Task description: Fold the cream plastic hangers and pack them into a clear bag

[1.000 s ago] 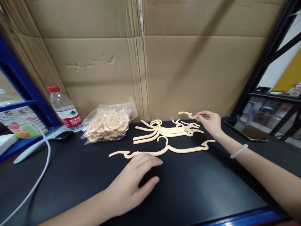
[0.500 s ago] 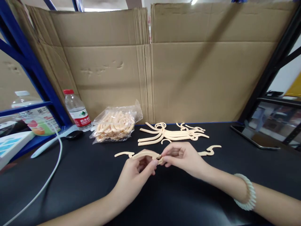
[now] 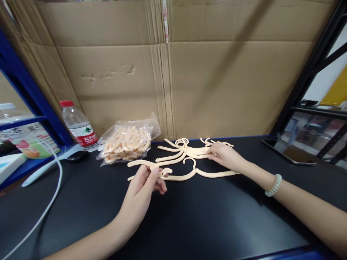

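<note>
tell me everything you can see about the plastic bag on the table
This clear, thin, crinkled plastic bag lies on the black tabletop, before the cardboard and right of the bottle as pictured. Through its shiny film show many pale, curved pieces in a jumbled heap. Its loose right end peaks upward, without pieces. Whether it is sealed can't be told. Neither the left hand nor the right hand touches it.

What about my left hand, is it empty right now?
No, your left hand has a curved cream-coloured piece pinched between its thumb and fingers.
</note>
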Tool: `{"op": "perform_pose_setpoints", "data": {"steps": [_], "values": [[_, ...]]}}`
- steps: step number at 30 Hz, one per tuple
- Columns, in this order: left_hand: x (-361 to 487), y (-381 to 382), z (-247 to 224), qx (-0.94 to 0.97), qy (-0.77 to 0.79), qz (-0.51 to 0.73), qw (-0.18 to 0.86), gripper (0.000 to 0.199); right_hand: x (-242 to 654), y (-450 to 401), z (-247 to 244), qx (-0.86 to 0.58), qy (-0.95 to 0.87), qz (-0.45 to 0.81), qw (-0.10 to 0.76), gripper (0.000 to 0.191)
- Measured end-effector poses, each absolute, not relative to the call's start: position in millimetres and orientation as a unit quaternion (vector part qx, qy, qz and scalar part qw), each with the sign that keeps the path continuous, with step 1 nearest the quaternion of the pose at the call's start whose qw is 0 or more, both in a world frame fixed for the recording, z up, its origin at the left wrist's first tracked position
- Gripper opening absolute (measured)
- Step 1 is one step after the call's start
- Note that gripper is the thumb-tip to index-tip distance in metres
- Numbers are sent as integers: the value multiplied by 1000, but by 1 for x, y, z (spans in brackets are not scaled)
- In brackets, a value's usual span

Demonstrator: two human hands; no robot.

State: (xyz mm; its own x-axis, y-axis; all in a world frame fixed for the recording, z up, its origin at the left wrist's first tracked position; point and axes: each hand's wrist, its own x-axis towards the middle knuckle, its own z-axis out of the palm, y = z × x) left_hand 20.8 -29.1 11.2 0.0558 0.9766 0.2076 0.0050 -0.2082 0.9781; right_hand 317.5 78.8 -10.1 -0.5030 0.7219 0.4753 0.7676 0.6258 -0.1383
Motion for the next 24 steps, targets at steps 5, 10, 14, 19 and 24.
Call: {"op": "perform_pose_setpoints", "data": {"steps": [5, 10, 14, 19, 24], "values": [[22, -27, 12, 551, 429, 547, 462, 17, 311, 79, -14, -421, -869, -32, 257, 10], [19, -25, 12, 557, 432, 552, 447, 21, 312, 76, -10, -429, -853, -23, 296, 9], [17, -25, 12, 571, 433, 540, 441, 19, 316, 72, -1, -424, -834, -31, 352, 7], [14, -24, 11, 568, 430, 546, 441, 17, 320, 61, 17, -437, -814, -7, 383, 6], [12, -20, 15, 526, 419, 577, 462, 21, 328, 56, 29, -443, -791, 26, 421, 8]]}}
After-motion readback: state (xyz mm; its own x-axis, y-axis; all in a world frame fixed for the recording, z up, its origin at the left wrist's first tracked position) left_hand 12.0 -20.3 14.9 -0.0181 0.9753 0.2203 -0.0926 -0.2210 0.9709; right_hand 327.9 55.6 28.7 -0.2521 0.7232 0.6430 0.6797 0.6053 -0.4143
